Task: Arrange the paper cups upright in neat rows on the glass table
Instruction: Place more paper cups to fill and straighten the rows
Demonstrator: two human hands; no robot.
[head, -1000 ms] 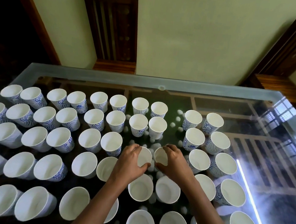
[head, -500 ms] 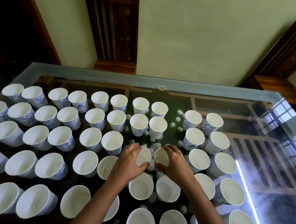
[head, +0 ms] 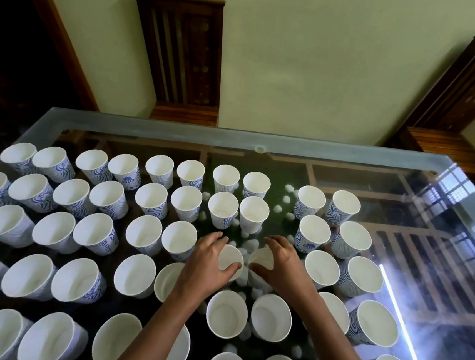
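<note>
Little had shifted since the earlier frames: both hands stayed wrapped around the same two cups in the middle of the glass table (head: 460, 207), and only the camera's aim had drifted a touch, so the whole spread sat slightly differently in view.

The left hand (head: 208, 264) reached in from below with its forearm angled up from the bottom edge, fingers curled over the far rim of the left cup (head: 230, 259) and thumb pressed against the near side, closed on it. The right hand (head: 283, 267) mirrored it, fingers arched over the right cup (head: 260, 259) and thumb tucked at its near edge, likewise clasping it. These two cups stood just beside each other, nearly touching, in the third row from the far edge.

Around them, paper cups (head: 150, 200), white inside with blue swirled print outside, stood upright in rows across the left and centre of the table, with a narrower block of two columns to the right. Every cup whose inside showed looked empty. Small white balls (head: 289, 188) lay scattered on the glass between the cups near the middle. Beyond the far edge a wooden chair back (head: 182, 52) leaned against the pale green wall.
</note>
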